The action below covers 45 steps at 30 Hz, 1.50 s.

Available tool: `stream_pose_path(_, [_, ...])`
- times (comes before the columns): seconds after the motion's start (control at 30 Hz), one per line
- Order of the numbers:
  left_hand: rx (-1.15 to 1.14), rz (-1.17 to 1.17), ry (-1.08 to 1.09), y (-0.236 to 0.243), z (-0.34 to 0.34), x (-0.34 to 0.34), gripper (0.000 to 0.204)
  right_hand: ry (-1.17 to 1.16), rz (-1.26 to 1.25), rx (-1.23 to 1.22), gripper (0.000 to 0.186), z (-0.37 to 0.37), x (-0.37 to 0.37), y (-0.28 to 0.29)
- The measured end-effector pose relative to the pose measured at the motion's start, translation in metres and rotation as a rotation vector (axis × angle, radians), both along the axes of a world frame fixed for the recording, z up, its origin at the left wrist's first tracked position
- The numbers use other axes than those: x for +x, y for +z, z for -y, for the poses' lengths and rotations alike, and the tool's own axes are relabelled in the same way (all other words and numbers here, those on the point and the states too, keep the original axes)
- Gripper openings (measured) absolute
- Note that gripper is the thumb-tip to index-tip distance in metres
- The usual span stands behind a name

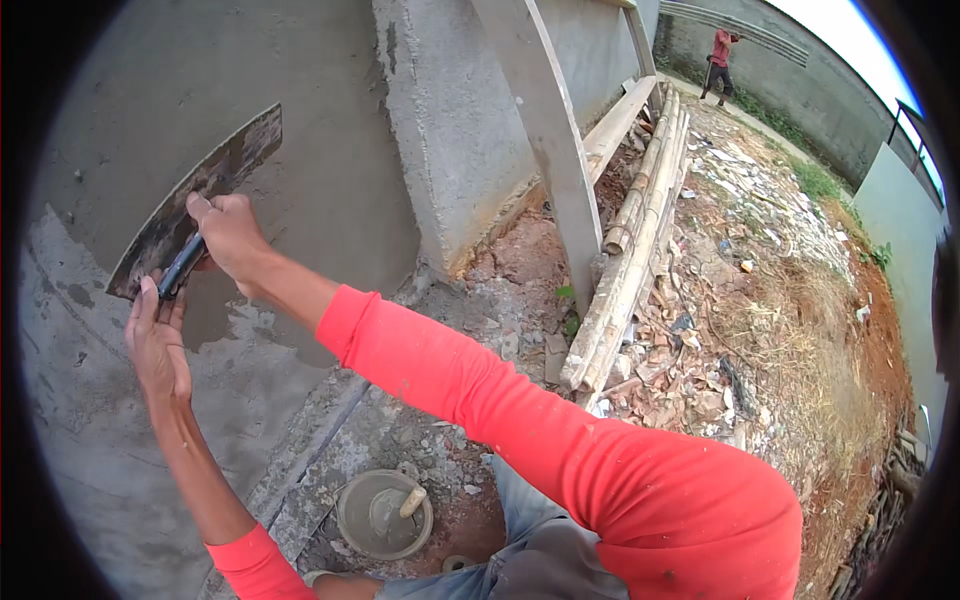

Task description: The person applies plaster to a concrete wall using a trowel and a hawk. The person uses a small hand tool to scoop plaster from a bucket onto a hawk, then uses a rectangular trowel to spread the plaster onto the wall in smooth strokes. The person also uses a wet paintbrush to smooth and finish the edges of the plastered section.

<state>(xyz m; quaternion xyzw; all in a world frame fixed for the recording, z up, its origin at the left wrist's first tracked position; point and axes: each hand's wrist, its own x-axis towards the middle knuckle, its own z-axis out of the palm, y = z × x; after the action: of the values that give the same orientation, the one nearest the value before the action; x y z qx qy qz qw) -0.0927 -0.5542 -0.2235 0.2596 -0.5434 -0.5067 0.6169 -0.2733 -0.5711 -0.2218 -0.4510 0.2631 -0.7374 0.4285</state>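
Observation:
A long, mortar-stained plastering trowel [240, 152] lies slanted against the grey cement-coated wall [310, 80]. My right hand [232, 242] is closed around its dark handle [181, 266], with the thumb up on the blade. At the blade's lower end, my left hand [160, 345] grips near the edge with thumb and fingers; part of those fingers is hidden. Fresh, darker plaster surrounds the blade, and a paler, drier patch [90, 390] shows to the lower left. Below my arms stands a round bucket [345, 520] holding grey mortar and a tool with a light handle [413, 502].
A concrete column edge [425, 150] juts out right of the plastered area. Beyond it lean a wooden plank [560, 130] and bamboo poles [640, 270] on rubble-strewn ground [740, 330]. Far back, a person [720, 65] in a red top carries long poles [750, 32].

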Motion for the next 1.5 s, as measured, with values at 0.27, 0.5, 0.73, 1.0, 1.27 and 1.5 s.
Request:
stream_pose_path(0.27, [0.176,0.067,-0.195,-0.106,-0.055,-0.070,0.055,0.171,0.744,0.143,0.034,-0.052,-0.035,-0.104])
stream_pose_path(0.5, [0.074,0.700,0.251,-0.118,-0.033,0.055,0.037,0.098,0.473,-0.114,0.033,-0.072,-0.066,-0.036])
stream_pose_path(0.73, [-0.581,0.869,1.418,-0.050,0.032,0.131,0.051,-0.193,0.387,0.296,0.042,-0.019,-0.023,-0.105])
stream_pose_path(1.0, [-0.774,0.931,1.723,-0.068,0.105,0.146,0.063,-0.597,0.250,0.372,0.049,0.064,-0.048,-0.091])
stream_pose_path(1.27, [-0.788,0.969,1.719,-0.076,0.106,0.162,0.065,-0.744,-1.138,-0.153,0.038,0.028,0.023,-0.140])
stream_pose_path(1.5, [-0.821,0.960,1.699,-0.069,0.107,0.152,0.065,-1.032,-1.312,-0.430,0.038,0.057,-0.058,-0.068])
